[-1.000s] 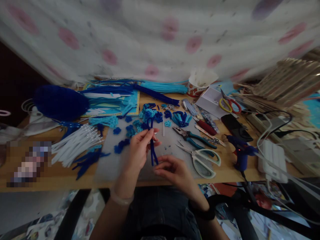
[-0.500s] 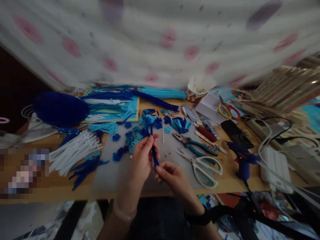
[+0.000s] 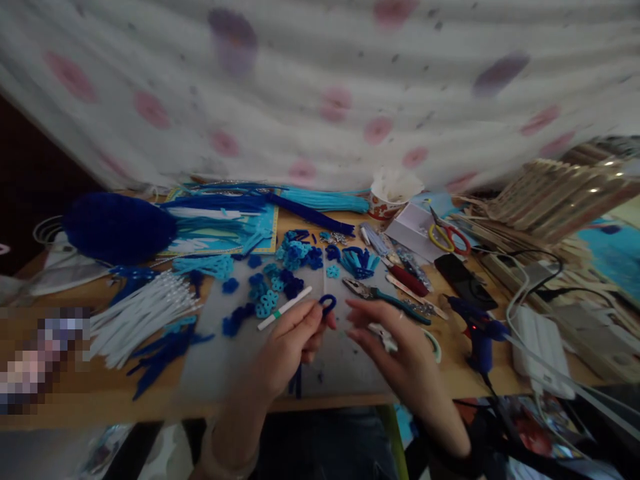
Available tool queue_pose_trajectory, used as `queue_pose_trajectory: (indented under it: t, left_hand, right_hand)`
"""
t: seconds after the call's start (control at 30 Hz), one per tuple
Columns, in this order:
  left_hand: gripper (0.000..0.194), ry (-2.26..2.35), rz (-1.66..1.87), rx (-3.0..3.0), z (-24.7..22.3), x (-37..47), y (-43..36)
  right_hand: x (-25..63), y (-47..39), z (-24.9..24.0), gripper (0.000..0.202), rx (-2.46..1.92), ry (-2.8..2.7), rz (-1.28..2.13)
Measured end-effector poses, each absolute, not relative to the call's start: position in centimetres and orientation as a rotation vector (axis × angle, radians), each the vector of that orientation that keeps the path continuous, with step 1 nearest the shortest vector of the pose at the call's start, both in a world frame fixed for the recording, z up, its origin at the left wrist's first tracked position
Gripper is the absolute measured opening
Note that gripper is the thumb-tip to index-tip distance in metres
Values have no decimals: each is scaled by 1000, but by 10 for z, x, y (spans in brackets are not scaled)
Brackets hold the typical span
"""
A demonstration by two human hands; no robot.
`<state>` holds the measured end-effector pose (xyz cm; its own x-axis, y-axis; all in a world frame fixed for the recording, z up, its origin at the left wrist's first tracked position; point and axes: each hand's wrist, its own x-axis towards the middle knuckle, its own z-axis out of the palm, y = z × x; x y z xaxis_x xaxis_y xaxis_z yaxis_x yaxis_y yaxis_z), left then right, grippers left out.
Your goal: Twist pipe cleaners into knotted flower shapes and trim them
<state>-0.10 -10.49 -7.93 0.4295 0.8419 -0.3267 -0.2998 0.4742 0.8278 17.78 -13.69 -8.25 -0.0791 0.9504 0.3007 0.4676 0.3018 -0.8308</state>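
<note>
Pinched in my left hand (image 3: 295,337) is a dark blue fuzzy stem (image 3: 328,305), its top bent into a small loop and its tails hanging below the fingers. A white stick with a green band (image 3: 284,309) lies slanted just behind that hand. My right hand (image 3: 395,343) is apart from the stem, thumb and fingers spread with nothing between them. It partly covers the scissors with pale green handles (image 3: 434,345). Pliers with teal handles (image 3: 395,302) lie beyond it. Blue fuzzy flowers (image 3: 295,252) are piled behind my left hand on the grey mat (image 3: 215,360).
White stems (image 3: 145,317) and a large dark blue fuzzy bundle (image 3: 117,227) are at left. On the right are a blue glue gun (image 3: 480,333), a black phone (image 3: 465,282), a white power adapter (image 3: 543,350) with cables, and red-and-yellow scissors (image 3: 449,239).
My right hand has let go of the stem, moved right and opened. The stem's top is now a round loop above my left hand. The green-banded stick now shows beside it.
</note>
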Motion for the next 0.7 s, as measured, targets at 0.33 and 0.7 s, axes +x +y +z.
queue_pose_trajectory:
  t: [0.33,0.7]
  left_hand:
    - [40,632,323,908,-62,-13,-106]
    - [38,595,219,1011,-63,-16,-101]
  right_hand:
    - [196,-127,-50,25,-936,-2154,600]
    - [192,-132,-63,19,-857,-2153,232]
